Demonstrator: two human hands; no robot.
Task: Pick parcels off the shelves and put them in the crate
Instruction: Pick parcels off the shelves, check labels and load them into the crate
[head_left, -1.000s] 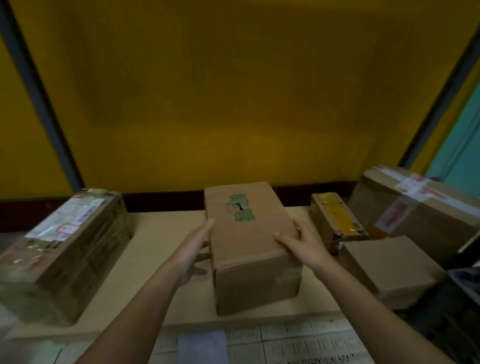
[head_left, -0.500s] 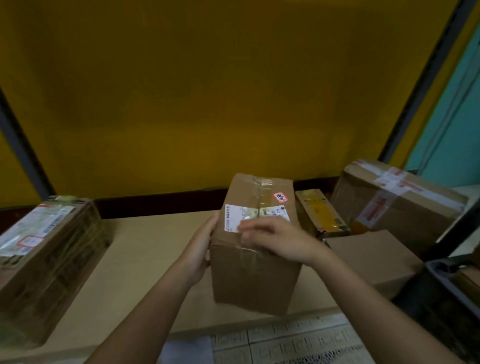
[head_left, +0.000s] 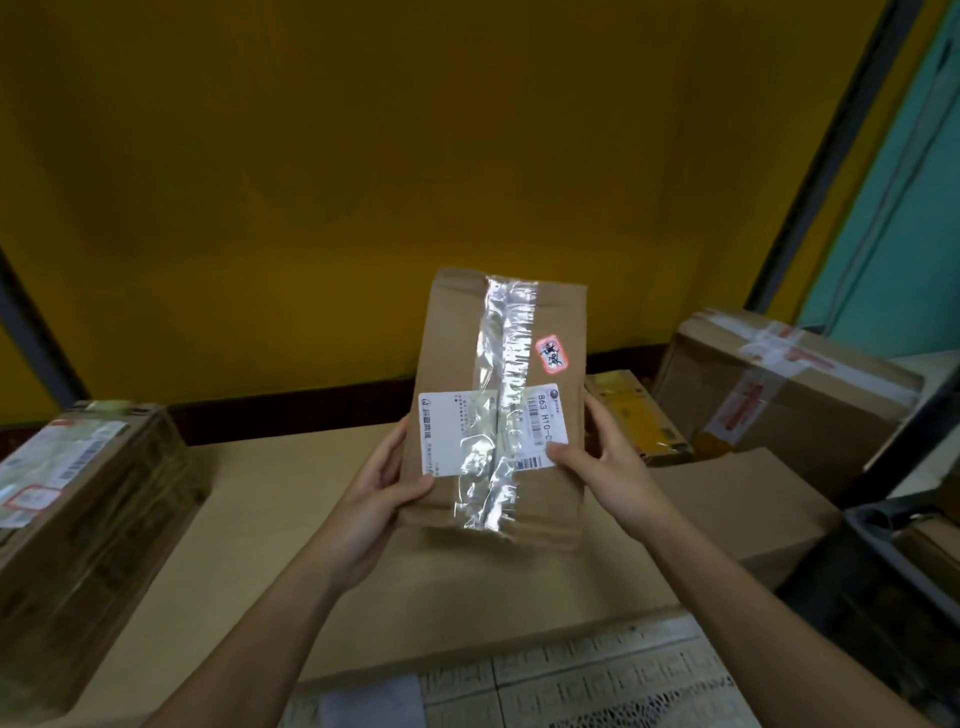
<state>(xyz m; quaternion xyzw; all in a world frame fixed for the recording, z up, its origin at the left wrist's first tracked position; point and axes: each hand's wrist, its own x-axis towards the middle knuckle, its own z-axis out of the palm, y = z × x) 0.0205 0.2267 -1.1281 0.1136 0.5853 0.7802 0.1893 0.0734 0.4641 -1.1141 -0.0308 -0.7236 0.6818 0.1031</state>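
Observation:
A brown cardboard parcel (head_left: 550, 499) with clear tape down its middle, a white shipping label and a small red sticker is tipped up off the shelf, its taped face toward me. My left hand (head_left: 374, 499) grips its left edge, thumb on the label's lower corner. My right hand (head_left: 608, 467) holds its right edge, thumb on the label. A dark crate (head_left: 893, 525) shows at the right edge, partly cut off.
On the beige shelf board (head_left: 291, 519) a long wrapped box (head_left: 88, 509) lies at the left. Right of my hands sit a small yellow-labelled box (head_left: 634, 415), a flat plain carton (head_left: 737, 504) and a large taped carton (head_left: 789, 384). A yellow wall backs the shelf.
The parcel lay flat on the shelf with my hands on its sides. It has been rolled up and lifted, so the taped, labelled face now points at me.

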